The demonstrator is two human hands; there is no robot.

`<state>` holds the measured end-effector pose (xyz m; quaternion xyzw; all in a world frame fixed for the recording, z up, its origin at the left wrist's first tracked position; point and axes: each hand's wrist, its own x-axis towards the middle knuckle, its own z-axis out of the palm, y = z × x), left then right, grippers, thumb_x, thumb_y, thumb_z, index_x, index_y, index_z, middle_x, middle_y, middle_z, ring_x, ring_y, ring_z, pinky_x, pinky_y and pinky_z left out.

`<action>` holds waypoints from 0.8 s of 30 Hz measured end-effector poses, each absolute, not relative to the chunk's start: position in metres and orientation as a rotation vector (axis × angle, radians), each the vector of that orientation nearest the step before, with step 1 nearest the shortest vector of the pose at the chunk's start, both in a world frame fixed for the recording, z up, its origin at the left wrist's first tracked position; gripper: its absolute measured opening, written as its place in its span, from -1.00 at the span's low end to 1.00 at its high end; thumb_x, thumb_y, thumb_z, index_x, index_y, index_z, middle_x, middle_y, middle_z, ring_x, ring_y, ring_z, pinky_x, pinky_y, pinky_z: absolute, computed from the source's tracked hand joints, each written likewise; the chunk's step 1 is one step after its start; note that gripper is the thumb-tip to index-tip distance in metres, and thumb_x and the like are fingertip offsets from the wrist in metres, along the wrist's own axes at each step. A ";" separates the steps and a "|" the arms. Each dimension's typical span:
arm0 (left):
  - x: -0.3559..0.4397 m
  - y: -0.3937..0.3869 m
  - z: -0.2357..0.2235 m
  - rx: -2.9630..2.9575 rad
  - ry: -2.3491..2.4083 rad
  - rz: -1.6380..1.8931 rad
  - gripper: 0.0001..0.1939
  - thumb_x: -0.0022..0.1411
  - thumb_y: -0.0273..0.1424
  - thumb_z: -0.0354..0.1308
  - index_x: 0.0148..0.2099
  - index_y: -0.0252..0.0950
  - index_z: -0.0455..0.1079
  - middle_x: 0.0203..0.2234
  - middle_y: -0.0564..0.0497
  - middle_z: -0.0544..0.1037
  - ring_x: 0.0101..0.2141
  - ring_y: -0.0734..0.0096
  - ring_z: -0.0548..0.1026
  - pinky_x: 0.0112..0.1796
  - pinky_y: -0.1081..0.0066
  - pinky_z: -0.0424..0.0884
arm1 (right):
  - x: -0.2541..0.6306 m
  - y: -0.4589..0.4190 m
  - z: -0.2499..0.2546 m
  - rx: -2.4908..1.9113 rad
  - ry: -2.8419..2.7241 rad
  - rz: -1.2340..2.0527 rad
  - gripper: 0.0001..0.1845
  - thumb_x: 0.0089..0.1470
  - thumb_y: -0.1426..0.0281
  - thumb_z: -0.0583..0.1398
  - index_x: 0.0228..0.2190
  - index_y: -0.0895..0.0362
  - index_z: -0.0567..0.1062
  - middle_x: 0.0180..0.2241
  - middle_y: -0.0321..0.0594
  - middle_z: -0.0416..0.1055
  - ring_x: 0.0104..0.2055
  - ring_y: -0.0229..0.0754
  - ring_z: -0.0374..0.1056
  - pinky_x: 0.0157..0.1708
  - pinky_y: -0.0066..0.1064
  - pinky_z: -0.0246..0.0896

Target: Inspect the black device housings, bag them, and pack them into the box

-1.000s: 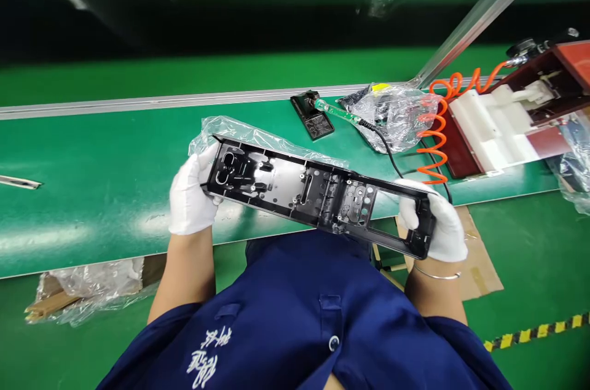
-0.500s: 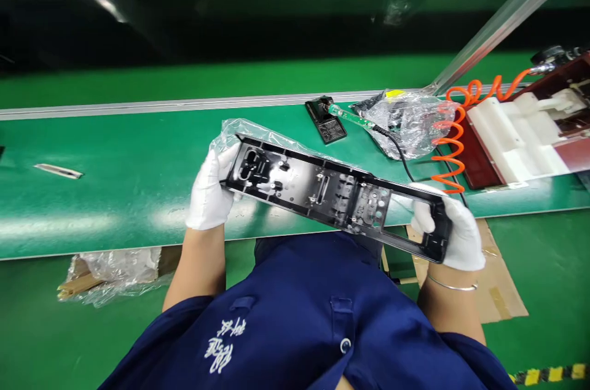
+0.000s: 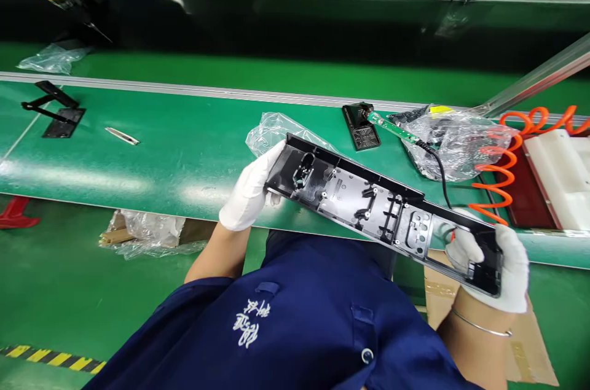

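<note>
A long black plastic housing (image 3: 369, 206), its ribbed inner side facing up, is held level above the near edge of the green belt (image 3: 175, 150). My left hand (image 3: 251, 190), in a white glove, grips its left end. At the other end my right hand (image 3: 495, 261), also gloved, is closed around the open frame, with fingers showing through the opening. A clear plastic bag (image 3: 276, 129) lies on the belt just behind the housing's left end.
On the belt sit a small black stand (image 3: 361, 126), a green-handled tool (image 3: 399, 129) with a black cord, a crumpled clear bag (image 3: 456, 141) and an orange coiled hose (image 3: 504, 178). A white and red fixture (image 3: 560, 178) stands right. A black bracket (image 3: 53, 110) and thin strip (image 3: 122, 136) lie left.
The view has swung left and down. The housing has tilted, its right end now lower and nearer me. Both hands keep their grip on its ends.
</note>
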<state>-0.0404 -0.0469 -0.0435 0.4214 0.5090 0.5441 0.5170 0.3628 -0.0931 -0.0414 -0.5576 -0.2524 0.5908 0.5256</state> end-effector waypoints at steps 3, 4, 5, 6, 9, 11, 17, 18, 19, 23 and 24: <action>-0.040 -0.048 -0.042 1.044 1.219 1.286 -0.26 0.29 0.22 0.06 0.29 -0.15 0.45 -0.51 0.01 0.59 -0.77 0.49 0.28 -0.75 0.40 0.19 | 0.363 -0.092 -0.043 -1.336 -0.621 1.407 -0.49 -0.02 -0.04 0.31 -0.61 0.06 0.28 -0.74 -0.37 -0.04 -0.75 -0.32 -0.15 -0.79 -0.39 -0.27; -0.040 -0.048 -0.042 1.050 1.220 1.289 -0.25 0.29 0.22 0.06 0.29 -0.16 0.44 -0.49 0.00 0.60 -0.77 0.48 0.28 -0.73 0.38 0.23 | 0.363 -0.092 -0.044 -1.333 -0.629 1.406 -0.49 0.00 -0.04 0.29 -0.61 0.06 0.27 -0.74 -0.37 -0.04 -0.75 -0.32 -0.15 -0.79 -0.39 -0.27; -0.040 -0.048 -0.042 1.057 1.219 1.291 -0.25 0.29 0.21 0.06 0.30 -0.16 0.44 -0.48 -0.01 0.61 -0.77 0.48 0.28 -0.71 0.37 0.26 | 0.364 -0.091 -0.045 -1.329 -0.637 1.407 -0.49 0.02 -0.04 0.28 -0.61 0.06 0.27 -0.73 -0.36 -0.05 -0.75 -0.32 -0.16 -0.79 -0.39 -0.27; -0.040 -0.049 -0.042 1.065 1.217 1.292 -0.25 0.30 0.21 0.06 0.30 -0.16 0.43 -0.48 -0.01 0.61 -0.77 0.47 0.28 -0.70 0.36 0.28 | 0.363 -0.091 -0.045 -1.326 -0.642 1.406 -0.49 0.03 -0.03 0.27 -0.61 0.07 0.27 -0.73 -0.36 -0.04 -0.75 -0.32 -0.16 -0.79 -0.39 -0.26; -0.039 -0.049 -0.042 1.072 1.216 1.294 -0.30 0.30 0.19 0.07 0.29 -0.12 0.45 -0.40 -0.02 0.65 -0.76 0.49 0.27 -0.74 0.38 0.24 | 0.363 -0.090 -0.045 -1.324 -0.647 1.400 -0.52 0.03 -0.03 0.28 -0.58 0.08 0.34 -0.72 -0.37 -0.04 -0.74 -0.33 -0.14 -0.79 -0.41 -0.22; -0.038 -0.049 -0.042 1.062 1.218 1.300 -0.33 0.30 0.17 0.09 0.27 -0.10 0.46 -0.25 -0.04 0.68 -0.75 0.51 0.28 -0.76 0.39 0.21 | 0.362 -0.090 -0.044 -1.335 -0.633 1.404 -0.54 0.00 -0.03 0.30 -0.53 0.09 0.41 -0.71 -0.38 -0.04 -0.73 -0.33 -0.13 -0.78 -0.42 -0.19; -0.036 -0.050 -0.039 1.055 1.197 1.305 -0.39 0.30 0.12 0.12 0.25 -0.06 0.48 -0.13 -0.02 0.67 -0.72 0.56 0.29 -0.77 0.44 0.21 | 0.365 -0.092 -0.045 -1.329 -0.554 1.417 -0.53 -0.10 -0.03 0.36 -0.55 0.10 0.41 -0.71 -0.37 -0.02 -0.73 -0.32 -0.11 -0.78 -0.40 -0.18; -0.036 -0.050 -0.039 1.059 1.196 1.309 -0.39 0.31 0.12 0.12 0.26 -0.06 0.48 -0.19 -0.02 0.67 -0.73 0.55 0.28 -0.76 0.44 0.22 | 0.365 -0.092 -0.045 -1.328 -0.547 1.416 -0.53 -0.12 -0.04 0.37 -0.54 0.10 0.43 -0.72 -0.37 -0.01 -0.73 -0.31 -0.10 -0.78 -0.40 -0.19; -0.036 -0.050 -0.040 1.066 1.197 1.314 -0.38 0.31 0.11 0.12 0.26 -0.07 0.47 -0.25 -0.01 0.67 -0.73 0.54 0.28 -0.76 0.43 0.23 | 0.365 -0.092 -0.046 -1.329 -0.541 1.417 -0.53 -0.14 -0.04 0.38 -0.52 0.11 0.47 -0.72 -0.37 0.00 -0.73 -0.31 -0.10 -0.78 -0.40 -0.19; -0.037 -0.050 -0.043 1.052 1.237 1.352 -0.33 0.29 0.13 0.13 0.27 -0.14 0.46 -0.37 -0.01 0.66 -0.72 0.45 0.37 -0.72 0.39 0.35 | 0.364 -0.095 -0.047 -1.307 -0.545 1.402 -0.52 -0.10 -0.01 0.36 -0.35 0.16 0.60 -0.71 -0.38 0.02 -0.73 -0.34 -0.11 -0.76 -0.42 -0.24; -0.037 -0.050 -0.043 1.033 1.247 1.357 -0.33 0.28 0.14 0.14 0.26 -0.15 0.47 -0.32 -0.02 0.67 -0.69 0.41 0.42 -0.70 0.38 0.39 | 0.363 -0.095 -0.048 -1.295 -0.554 1.402 -0.51 -0.07 0.00 0.34 -0.32 0.17 0.61 -0.71 -0.39 0.02 -0.73 -0.35 -0.11 -0.76 -0.43 -0.25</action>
